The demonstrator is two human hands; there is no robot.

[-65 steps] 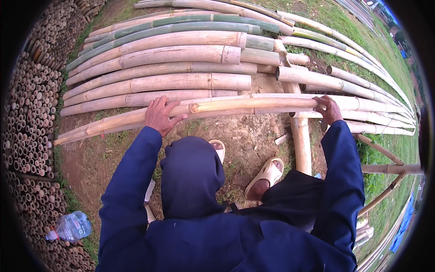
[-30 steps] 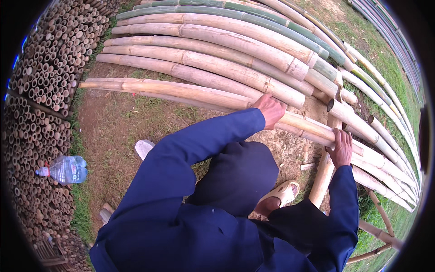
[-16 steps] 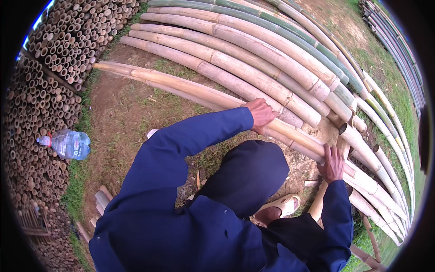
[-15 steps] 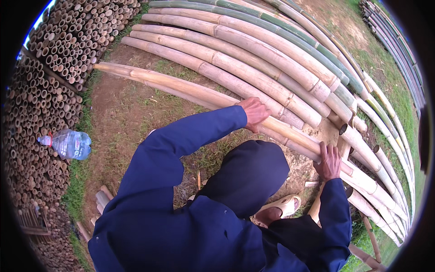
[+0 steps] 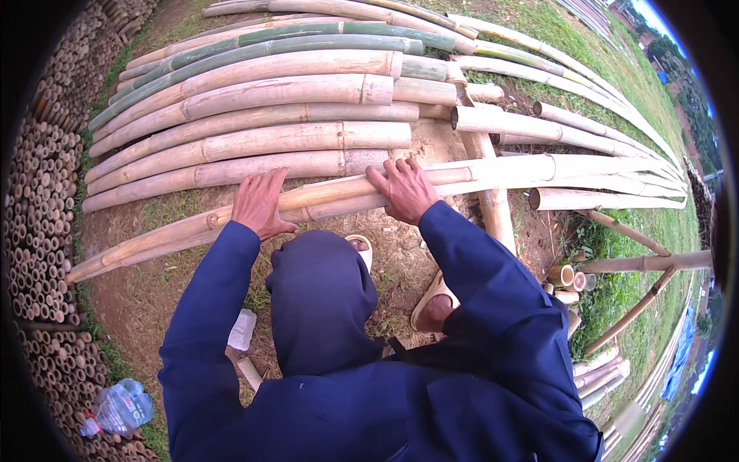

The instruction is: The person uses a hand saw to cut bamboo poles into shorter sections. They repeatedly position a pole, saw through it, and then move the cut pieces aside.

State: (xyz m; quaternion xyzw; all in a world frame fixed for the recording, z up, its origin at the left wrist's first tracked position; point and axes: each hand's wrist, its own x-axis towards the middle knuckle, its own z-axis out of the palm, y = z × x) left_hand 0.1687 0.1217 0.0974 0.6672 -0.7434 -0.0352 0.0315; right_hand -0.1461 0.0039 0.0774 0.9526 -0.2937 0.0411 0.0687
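A long tan bamboo pole [image 5: 331, 192] lies across in front of me, running from lower left to the right, with a second pole [image 5: 185, 245] close along its near side. My left hand [image 5: 260, 205] is wrapped over the pole above my knee, thumb on the near side. Farther right, my right hand [image 5: 406, 189] grips the same pole, its fingers curled over the top. The undersides of both hands are hidden. Near my right hand, a thick crosswise log [image 5: 493, 212] passes beneath the pole.
Beyond lies a row of tan poles [image 5: 308, 137] and green poles [image 5: 308, 42]. Stacked bamboo ends [image 5: 42, 231] line the left, beside a clear plastic bottle [image 5: 123, 408]. More poles [image 5: 608, 199] extend right, above a bamboo support frame [image 5: 647, 263].
My view has turned to the right, so the poles and bottle appear shifted. Both hands remain on the pole, my left hand now with its fingers more spread.
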